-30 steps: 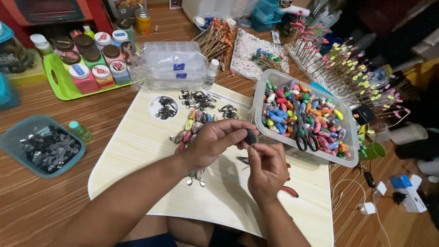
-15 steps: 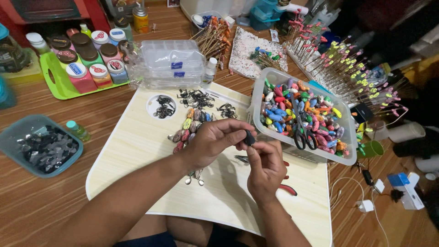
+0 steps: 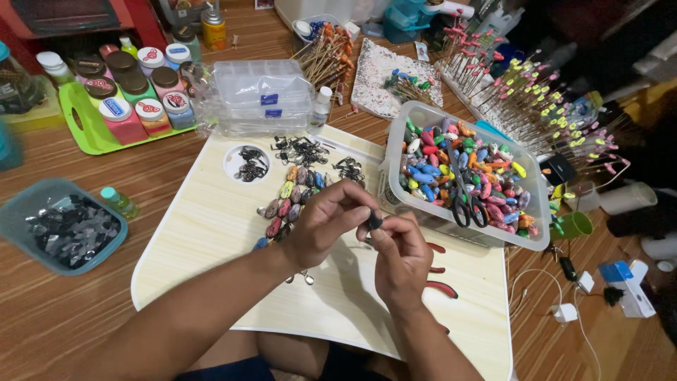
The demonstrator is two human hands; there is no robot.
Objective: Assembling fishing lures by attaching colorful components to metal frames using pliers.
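Dark and small, the piece sits pinched between both hands above the middle of the pale wooden board, which lies on the brown table. The left hand has its fingers curled closed around the piece from the left; the right hand closes thumb and forefinger on it from the right, so both hands grip the same item. Compared with half a second ago, hands and piece hold the same pose and place; only the camera view has shifted slightly. A row of coloured oval beads lies on the board just left of the left hand, with dark metal clasps farther off. Red-handled pliers rest on the board right of the right wrist. The clear tub of mixed coloured beads, with black scissors on top, stands at right. A teal tray of dark pieces stands at near left.
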